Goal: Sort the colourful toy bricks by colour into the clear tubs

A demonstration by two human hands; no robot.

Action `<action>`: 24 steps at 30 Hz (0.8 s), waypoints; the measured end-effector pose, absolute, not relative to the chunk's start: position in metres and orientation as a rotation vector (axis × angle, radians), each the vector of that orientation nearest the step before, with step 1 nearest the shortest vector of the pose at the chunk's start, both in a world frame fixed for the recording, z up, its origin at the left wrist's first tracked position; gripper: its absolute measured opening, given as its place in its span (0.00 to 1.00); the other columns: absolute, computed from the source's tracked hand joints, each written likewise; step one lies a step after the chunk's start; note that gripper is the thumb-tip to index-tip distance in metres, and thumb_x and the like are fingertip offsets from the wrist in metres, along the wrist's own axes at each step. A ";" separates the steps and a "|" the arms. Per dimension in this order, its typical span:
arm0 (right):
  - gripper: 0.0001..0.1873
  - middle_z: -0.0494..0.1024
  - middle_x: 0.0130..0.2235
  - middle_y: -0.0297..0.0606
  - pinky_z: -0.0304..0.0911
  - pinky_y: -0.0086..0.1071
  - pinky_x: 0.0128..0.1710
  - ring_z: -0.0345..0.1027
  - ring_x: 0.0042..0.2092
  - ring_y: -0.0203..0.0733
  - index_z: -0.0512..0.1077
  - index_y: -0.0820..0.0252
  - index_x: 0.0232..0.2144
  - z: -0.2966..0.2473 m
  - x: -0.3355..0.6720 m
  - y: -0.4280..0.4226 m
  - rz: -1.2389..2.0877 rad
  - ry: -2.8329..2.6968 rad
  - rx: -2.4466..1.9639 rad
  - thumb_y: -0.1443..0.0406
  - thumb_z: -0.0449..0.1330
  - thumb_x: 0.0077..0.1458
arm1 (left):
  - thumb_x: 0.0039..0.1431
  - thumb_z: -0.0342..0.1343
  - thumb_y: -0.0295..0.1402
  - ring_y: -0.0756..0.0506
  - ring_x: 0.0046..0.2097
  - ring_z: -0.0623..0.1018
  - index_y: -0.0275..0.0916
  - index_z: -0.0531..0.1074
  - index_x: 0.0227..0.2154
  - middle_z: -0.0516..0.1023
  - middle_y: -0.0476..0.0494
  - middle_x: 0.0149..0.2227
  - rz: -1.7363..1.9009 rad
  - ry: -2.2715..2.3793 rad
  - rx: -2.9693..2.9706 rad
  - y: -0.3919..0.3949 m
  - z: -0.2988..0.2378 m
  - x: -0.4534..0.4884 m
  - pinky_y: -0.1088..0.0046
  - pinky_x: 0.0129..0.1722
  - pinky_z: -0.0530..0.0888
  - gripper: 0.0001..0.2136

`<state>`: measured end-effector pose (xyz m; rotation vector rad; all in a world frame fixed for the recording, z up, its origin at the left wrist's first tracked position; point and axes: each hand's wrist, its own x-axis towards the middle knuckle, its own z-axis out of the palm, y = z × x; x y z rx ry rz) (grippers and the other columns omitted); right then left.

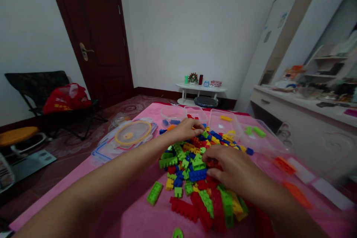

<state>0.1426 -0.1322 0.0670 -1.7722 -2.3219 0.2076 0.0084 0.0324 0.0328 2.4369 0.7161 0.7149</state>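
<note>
A heap of toy building bricks (181, 152) in green, blue, red and yellow is spread over the pink cloth (134, 208). My left hand (186, 129) reaches to the heap's far side with its fingers curled together. Its fingertips are at a small green brick (205, 134); whether they grip anything is hidden. Over the heap's right side, my right hand (228, 161) has thumb and index finger apart. Between them, red bricks show underneath, beside a green brick (198, 163) and a long blue brick (197, 174). Long red bricks (184, 209) lie nearer me.
Clear plastic containers stand behind the heap; one (220, 118) holds a yellow brick, another (267, 134) green ones. Stacked lids (133, 132) lie on the left. Orange pieces (284, 165) are at the right. A single green brick (154, 193) lies in front.
</note>
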 end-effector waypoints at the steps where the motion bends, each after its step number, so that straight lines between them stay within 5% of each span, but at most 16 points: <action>1: 0.09 0.76 0.36 0.32 0.53 0.30 0.34 0.68 0.37 0.40 0.74 0.53 0.32 0.066 0.141 -0.135 0.206 -2.335 -1.767 0.68 0.61 0.45 | 0.55 0.53 0.31 0.48 0.39 0.77 0.33 0.77 0.40 0.80 0.43 0.39 0.664 0.673 2.446 0.031 0.033 0.009 0.76 0.40 0.71 0.12; 12: 0.10 0.76 0.40 0.39 0.57 0.31 0.40 0.67 0.42 0.41 0.74 0.59 0.34 0.038 0.114 -0.137 0.116 -2.427 -1.735 0.70 0.60 0.46 | 0.56 0.54 0.32 0.44 0.48 0.73 0.39 0.76 0.42 0.76 0.42 0.45 0.601 0.614 2.772 0.015 0.006 -0.008 0.71 0.49 0.68 0.13; 19: 0.08 0.69 0.21 0.29 0.53 0.27 0.23 0.61 0.23 0.34 0.70 0.60 0.29 0.046 0.148 -0.108 0.510 -1.905 -1.519 0.63 0.54 0.52 | 0.57 0.52 0.34 0.45 0.45 0.74 0.38 0.76 0.42 0.78 0.43 0.43 0.815 0.613 2.708 0.009 0.007 -0.008 0.72 0.46 0.68 0.12; 24: 0.16 0.75 0.30 0.36 0.62 0.31 0.29 0.68 0.30 0.38 0.70 0.63 0.36 0.031 0.200 -0.075 0.264 -1.480 -1.498 0.59 0.60 0.46 | 0.59 0.49 0.34 0.45 0.44 0.76 0.38 0.76 0.40 0.79 0.42 0.42 1.104 0.986 2.408 0.036 0.006 -0.023 0.71 0.46 0.69 0.13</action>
